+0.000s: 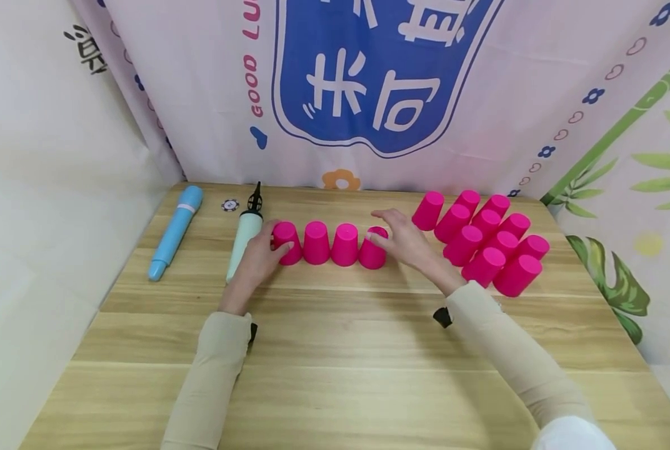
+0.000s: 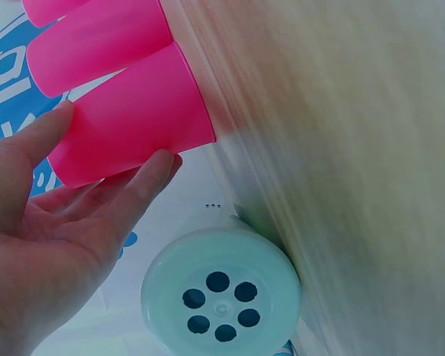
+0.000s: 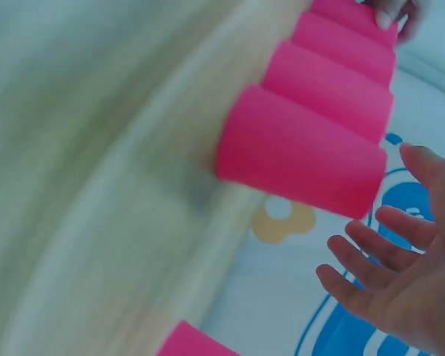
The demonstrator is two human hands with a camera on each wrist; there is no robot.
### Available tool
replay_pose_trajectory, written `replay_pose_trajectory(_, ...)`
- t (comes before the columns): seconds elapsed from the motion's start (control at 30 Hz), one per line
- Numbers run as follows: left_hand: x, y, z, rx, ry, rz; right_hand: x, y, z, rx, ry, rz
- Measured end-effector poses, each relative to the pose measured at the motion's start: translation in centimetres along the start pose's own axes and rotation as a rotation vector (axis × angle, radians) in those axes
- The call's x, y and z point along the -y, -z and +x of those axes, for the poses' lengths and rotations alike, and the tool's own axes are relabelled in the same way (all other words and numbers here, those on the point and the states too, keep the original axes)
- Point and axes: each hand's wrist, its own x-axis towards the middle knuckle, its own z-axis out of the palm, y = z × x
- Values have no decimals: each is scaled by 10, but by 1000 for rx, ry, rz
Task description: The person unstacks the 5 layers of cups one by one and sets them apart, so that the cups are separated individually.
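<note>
Several pink plastic cups stand upside down in a short row on the table. My left hand (image 1: 260, 253) holds the leftmost cup (image 1: 288, 244), thumb on one side and fingers on the other; the left wrist view shows this cup (image 2: 137, 119) up close. At the other end of the row is the rightmost cup (image 1: 372, 255), beside my right hand (image 1: 405, 240). In the right wrist view that hand (image 3: 400, 259) has its fingers spread, apart from the cup (image 3: 304, 156), with nothing in its grasp.
A cluster of more pink cups (image 1: 485, 226), also upside down, stands to the right, close to the right forearm. Left of the row lie a pale green hand pump (image 1: 245, 240), a blue tube-shaped pump (image 1: 175, 231) and a small round chip (image 1: 230, 205). A printed curtain (image 1: 211, 125) hangs behind the table.
</note>
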Motion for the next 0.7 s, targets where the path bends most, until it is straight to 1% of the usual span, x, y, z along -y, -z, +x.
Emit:
replay_pose_trajectory(0.17, 1, 0, -1, 1, 5, 1, -1, -14, -8, -35, 51, -56)
replay_pose_trajectory(0.27, 1, 0, -1, 3, 10, 4, -2, -17, -11, -38, 55, -49)
replay_pose_trajectory(0.5, 0, 0, 0, -3, -4, 10, -4, -18, -14, -27, -57, 20)
replay_pose_trajectory(0.7, 0, -1, 0, -8, -14, 6, -6, -15, -18, -24, -91, 45)
